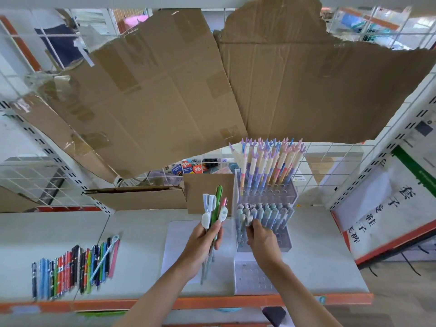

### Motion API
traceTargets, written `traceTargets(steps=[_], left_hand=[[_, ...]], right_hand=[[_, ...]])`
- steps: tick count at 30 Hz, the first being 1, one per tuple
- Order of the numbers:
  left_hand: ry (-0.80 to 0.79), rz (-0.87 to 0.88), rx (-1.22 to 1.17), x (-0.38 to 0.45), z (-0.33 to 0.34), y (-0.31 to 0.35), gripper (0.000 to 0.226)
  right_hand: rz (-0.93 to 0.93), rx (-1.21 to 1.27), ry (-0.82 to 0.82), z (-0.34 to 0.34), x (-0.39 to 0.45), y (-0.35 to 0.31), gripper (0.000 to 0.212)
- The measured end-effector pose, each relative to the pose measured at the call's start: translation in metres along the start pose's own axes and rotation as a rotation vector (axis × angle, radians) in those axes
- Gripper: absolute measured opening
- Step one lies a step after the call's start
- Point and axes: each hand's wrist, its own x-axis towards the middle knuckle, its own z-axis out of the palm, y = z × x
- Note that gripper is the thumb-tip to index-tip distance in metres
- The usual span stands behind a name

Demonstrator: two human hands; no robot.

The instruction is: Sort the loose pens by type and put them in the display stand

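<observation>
- well, the pens are light, stiff plastic sticks, easy to lift in a bunch but smooth enough to slide against each other, i'd judge.
- best taken by the barrel, below the bulky caps; the novelty tops look like the part most likely to snag or snap.
- left hand (pixel 204 244) has its fingers and thumb wrapped tight round a bundle (pixel 213 223) of several pens, held upright: a green one, a pinkish one, and a couple with white tops.
- that bundle sits just left of the stand (pixel 262 253), above the worktop (pixel 141 232), not touching it.
- right hand (pixel 262 239) is down in the middle tier of the stand, fingers curled in among the pale blue-green pens (pixel 266 214) there.
- it seems to be pinching one of them at the left end of the row, but the blur keeps me from being sure which pen, or whether it's seating it or just steadying it.
- back tier is full of tall antler-topped pens (pixel 269 164), standing upright in their holes.
- front tier of the stand shows bare holes, so there's room left to fill.
- a loose row (pixel 75 267) of mixed pens lies flat on the worktop well off to the left, black, red, blue and green, with one white-topped pen lying across them.
- by my reckoning the sorting is partway: two tiers stocked, plenty loose.
</observation>
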Motion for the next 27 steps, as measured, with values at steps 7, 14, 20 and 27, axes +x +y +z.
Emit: traceTargets(steps=[7, 14, 20, 27], left_hand=[[-0.046, 0.022, -0.038, 0.002, 0.007, 0.003, 0.026], [-0.092, 0.028, -0.075, 0.004, 0.023, 0.01, 0.023], [-0.093, -0.001, -0.065, 0.005, 0.028, 0.01, 0.021], [0.113, -0.096, -0.022, 0.007, 0.006, 0.002, 0.021]], right_hand=[[0.021, 0.114, 0.097, -0.02, -0.013, 0.0, 0.009], [-0.034, 0.477, 0.016, -0.05, -0.027, -0.026, 0.013], [-0.036, 0.487, -0.132, -0.057, -0.027, -0.033, 0.024], [-0.059, 0.366, 0.238, -0.075, -0.014, -0.01, 0.016]])
